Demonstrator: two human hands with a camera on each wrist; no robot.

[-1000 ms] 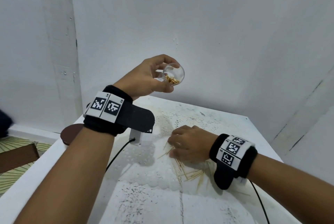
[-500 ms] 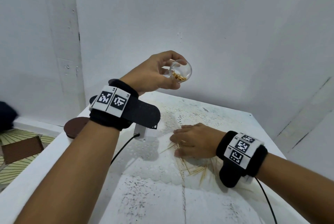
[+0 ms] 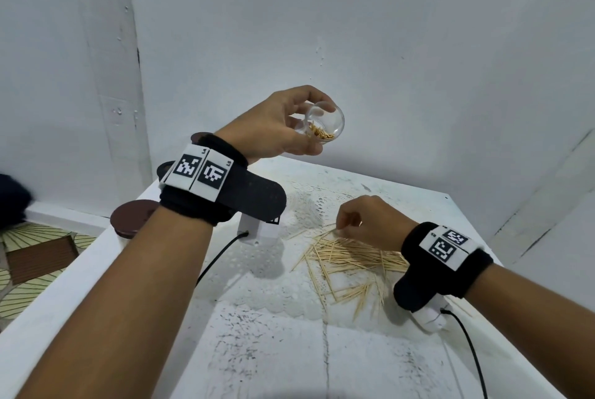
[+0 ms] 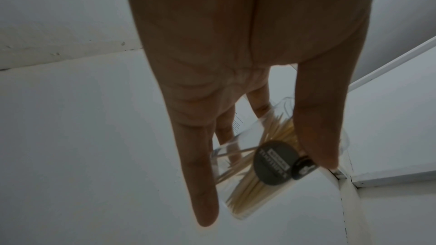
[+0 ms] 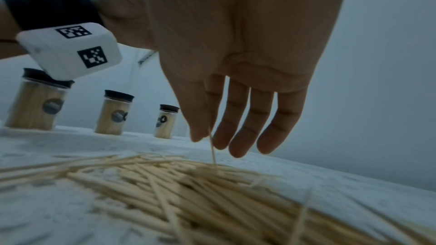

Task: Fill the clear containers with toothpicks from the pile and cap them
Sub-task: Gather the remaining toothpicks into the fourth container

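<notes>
My left hand [image 3: 289,128] holds a clear container [image 3: 323,123] up above the far side of the table, its open mouth tilted toward me, with toothpicks inside. In the left wrist view the fingers wrap round this container [image 4: 257,165], which bears a dark round label. A pile of toothpicks [image 3: 351,257] lies on the white table [image 3: 273,350]. My right hand [image 3: 363,221] hovers just over the pile's far end. In the right wrist view its thumb and forefinger pinch a single toothpick [image 5: 212,148] that hangs down to the pile [image 5: 188,193].
Three capped containers full of toothpicks stand in a row at the table's left side [image 5: 35,103], [image 5: 115,113], [image 5: 166,121]. A dark brown cap [image 3: 133,216] tops one of them in the head view. White walls close in behind and to the right. Cables trail from both wrists.
My right hand has lifted off the pile, where it lay flat, and now pinches one toothpick. The left hand has held the container in about the same place.
</notes>
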